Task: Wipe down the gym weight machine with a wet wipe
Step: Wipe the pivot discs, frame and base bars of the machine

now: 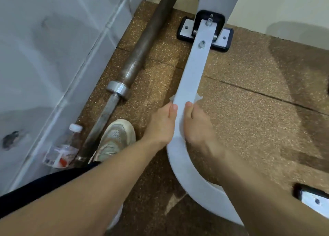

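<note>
A white curved frame bar (193,70) of the weight machine runs from a bolted black foot plate (185,31) down toward me. My left hand (161,123) and my right hand (197,127) grip the bar from either side, thumbs on its top face. A white wet wipe (199,97) is wrapped under the bar beneath my fingers; its edges stick out on both sides just past my fingertips.
A rusty barbell (142,45) lies on the speckled brown rubber floor along the left wall. A plastic bottle (62,150) lies by the wall near my shoe (115,137). Another foot plate (313,200) sits at the lower right.
</note>
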